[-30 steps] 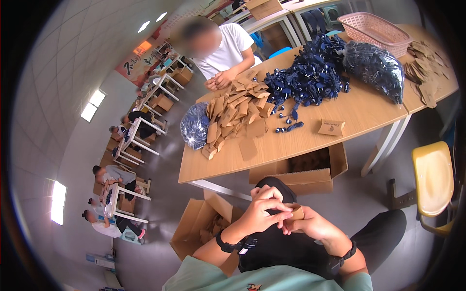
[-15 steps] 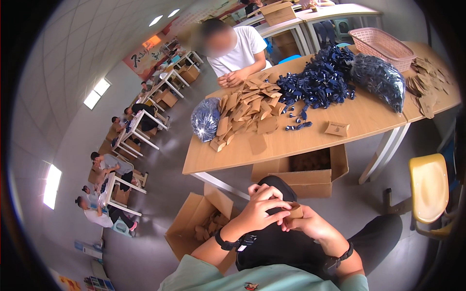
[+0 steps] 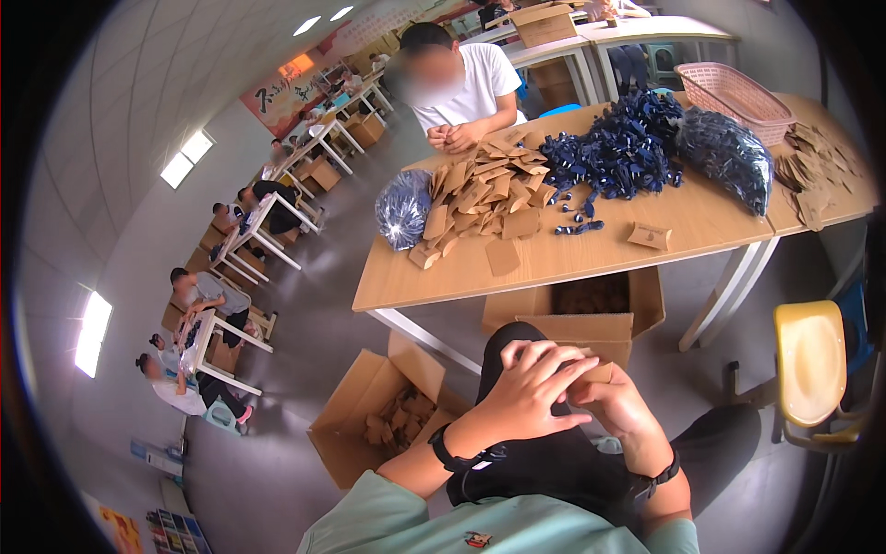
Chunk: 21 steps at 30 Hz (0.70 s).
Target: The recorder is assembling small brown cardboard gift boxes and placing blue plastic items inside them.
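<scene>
Over my lap, my right hand grips a small brown cardboard pillow box, mostly covered by the fingers. My left hand reaches across from the other side, its bent fingers closed against the box's far end. Its thumb sits lower, beside the right hand. Ahead on the table lies a heap of similar flat brown boxes. One folded pillow box lies alone near the table's front edge.
The wooden table also bears a dark blue strap pile, two clear bags of dark items and a pink basket. An open carton stands left of my legs, another under the table. A yellow chair is right; a person sits opposite.
Both hands have moved slightly up and to the right with the box. The left fingers have straightened somewhat and reach further across it. The view has shifted a little.
</scene>
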Available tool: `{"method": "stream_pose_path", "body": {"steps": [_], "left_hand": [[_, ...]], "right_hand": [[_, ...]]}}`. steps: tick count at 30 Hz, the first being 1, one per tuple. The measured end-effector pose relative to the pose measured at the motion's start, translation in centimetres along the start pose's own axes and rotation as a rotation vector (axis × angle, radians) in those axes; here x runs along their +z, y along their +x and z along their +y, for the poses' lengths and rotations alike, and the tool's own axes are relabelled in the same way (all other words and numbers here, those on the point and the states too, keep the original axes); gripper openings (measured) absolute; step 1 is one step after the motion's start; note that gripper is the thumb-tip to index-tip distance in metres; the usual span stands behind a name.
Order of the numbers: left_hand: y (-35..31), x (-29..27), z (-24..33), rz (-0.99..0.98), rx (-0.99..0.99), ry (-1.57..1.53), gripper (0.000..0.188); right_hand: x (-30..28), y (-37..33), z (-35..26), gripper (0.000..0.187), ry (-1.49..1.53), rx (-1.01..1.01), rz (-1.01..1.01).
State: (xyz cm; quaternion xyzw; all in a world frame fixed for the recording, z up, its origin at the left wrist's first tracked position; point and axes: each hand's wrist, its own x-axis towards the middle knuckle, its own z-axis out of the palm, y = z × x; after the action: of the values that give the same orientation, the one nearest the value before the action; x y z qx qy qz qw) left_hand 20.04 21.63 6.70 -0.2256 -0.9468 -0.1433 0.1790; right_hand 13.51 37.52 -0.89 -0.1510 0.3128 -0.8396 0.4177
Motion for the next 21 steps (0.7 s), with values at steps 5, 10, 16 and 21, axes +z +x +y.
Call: {"method": "stream_pose_path", "body": {"steps": [5,10,16,21], "left_hand": [[-0.1,2.5,0.3,-0.022,-0.048,0.140,0.083],[1.3,3.2,-0.6,-0.067,-0.036,0.164,0.076],[1.6,3.5,-1.8,-0.014,-0.017,0.023,0.074],[1.9,2.6,-2.2,-0.034,-0.085,-0.167,0.085]], "right_hand": [[0.5,0.3,0.0,0.044,0.021,0.010,0.134],[-2.0,1.1,1.1,0.041,0.017,0.023,0.194],[-2.5,1.3,0.2,0.036,-0.167,-0.015,0.080],[-2.2,1.2,-0.4,0.035,-0.146,-0.072,0.007]]}}
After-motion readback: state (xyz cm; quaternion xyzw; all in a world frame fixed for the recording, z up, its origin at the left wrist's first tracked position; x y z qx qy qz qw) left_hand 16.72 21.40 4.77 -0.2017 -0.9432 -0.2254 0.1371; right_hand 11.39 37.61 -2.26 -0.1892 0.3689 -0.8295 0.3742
